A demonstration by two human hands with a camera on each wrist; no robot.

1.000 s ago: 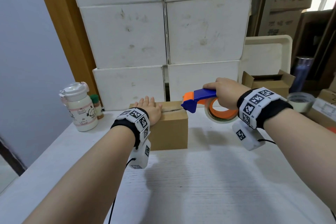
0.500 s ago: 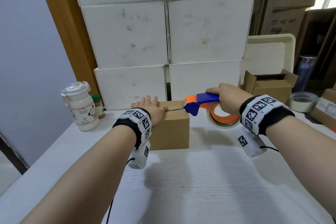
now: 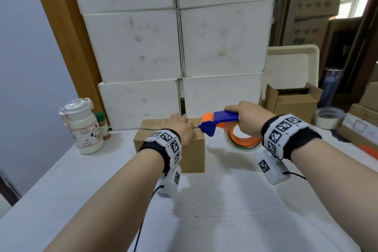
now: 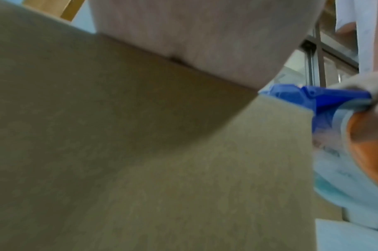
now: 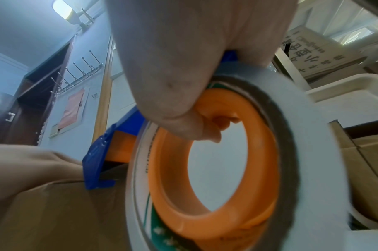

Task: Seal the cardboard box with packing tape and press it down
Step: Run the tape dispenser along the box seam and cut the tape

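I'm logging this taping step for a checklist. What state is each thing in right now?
cardboard box: flaps closed, top seam visible, standing on the table.
left hand: flat on the box top, fingers straight.
tape dispenser: gripped, blue nose at the box's right top edge.
right hand: curled round the dispenser.
white bottle: upright, lid on.
small open box: flaps open.
spare tape roll: lying flat.
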